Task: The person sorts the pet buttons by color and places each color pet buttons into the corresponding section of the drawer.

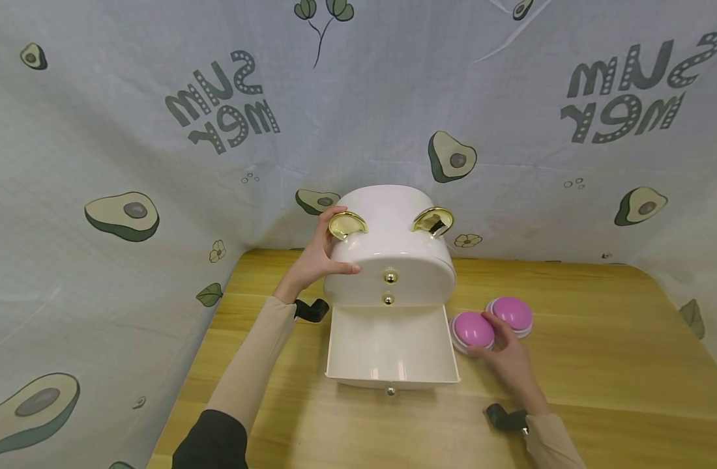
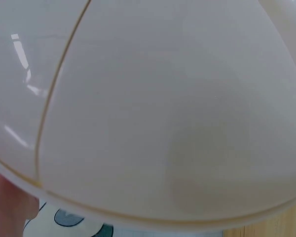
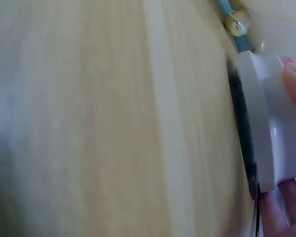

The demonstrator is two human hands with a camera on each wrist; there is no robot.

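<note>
A white storage box point(image 1: 390, 280) with gold ear-shaped handles point(image 1: 347, 225) stands on the table, its bottom drawer point(image 1: 394, 345) pulled out and bare inside. My left hand point(image 1: 316, 260) grips the box's upper left side, thumb on the front, fingers by the left ear. In the left wrist view the glossy white side point(image 2: 163, 108) fills most of the picture. To the drawer's right, my right hand point(image 1: 511, 361) holds a round button-like piece point(image 1: 474, 329) with a pink dome and white base. Its white rim point(image 3: 271, 118) shows in the right wrist view. A second such piece point(image 1: 512, 314) lies just behind.
The wooden table point(image 1: 599, 352) extends to the right and front. Behind it hangs a pale cloth point(image 1: 382, 98) printed with avocados and lettering. Two small gold knobs point(image 1: 390, 277) sit on the box front, and another knob point(image 1: 391, 391) is on the drawer.
</note>
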